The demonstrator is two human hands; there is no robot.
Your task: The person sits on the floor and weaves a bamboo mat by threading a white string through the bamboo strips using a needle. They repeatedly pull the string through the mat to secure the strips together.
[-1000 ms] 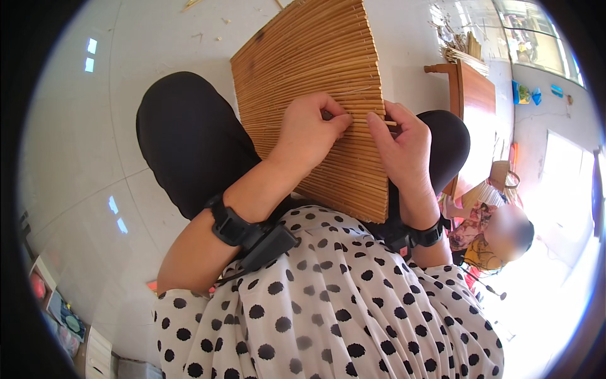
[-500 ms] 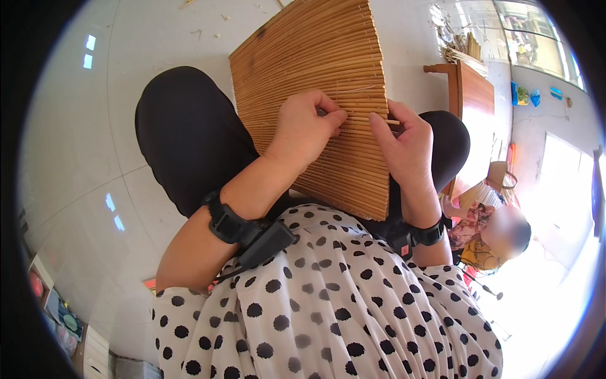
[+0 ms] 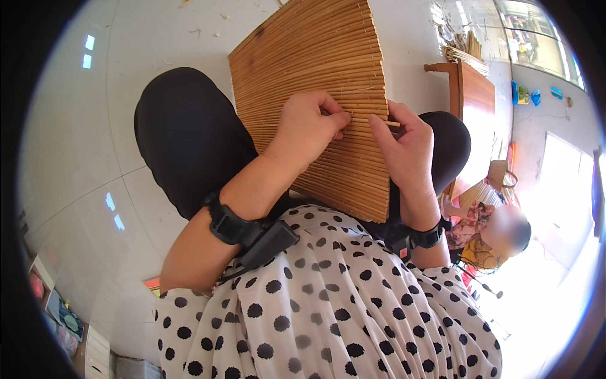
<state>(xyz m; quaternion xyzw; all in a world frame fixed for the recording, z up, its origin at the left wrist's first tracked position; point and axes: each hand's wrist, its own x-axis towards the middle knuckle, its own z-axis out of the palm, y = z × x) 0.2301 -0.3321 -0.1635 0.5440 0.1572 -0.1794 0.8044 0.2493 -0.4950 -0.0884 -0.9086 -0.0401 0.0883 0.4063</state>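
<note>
A mat of thin brown reed slats [image 3: 309,57], joined by rows of stitching, lies slanted across my lap between my knees. My left hand [image 3: 312,120] rests over the middle of the mat, its thumb and forefinger pinched together at one slat; the tips hide what they grip. At the mat's right edge, my right hand [image 3: 407,139] has its thumb on top and its fingers behind, closed on the edge. One pale slat [image 3: 392,123] sticks out past that edge between the right thumb and fingers.
A wooden bench [image 3: 473,95] stands to the right, with a bundle of sticks [image 3: 467,54] near its far end. Another person [image 3: 476,230] sits at the right beside a woven bag [image 3: 499,174]. Small scraps [image 3: 224,17] lie on the tiled floor. Shelving [image 3: 41,271] stands at lower left.
My left fingertips have shifted slightly right along the slat, toward the mat's edge. My right hand has stayed nearly still.
</note>
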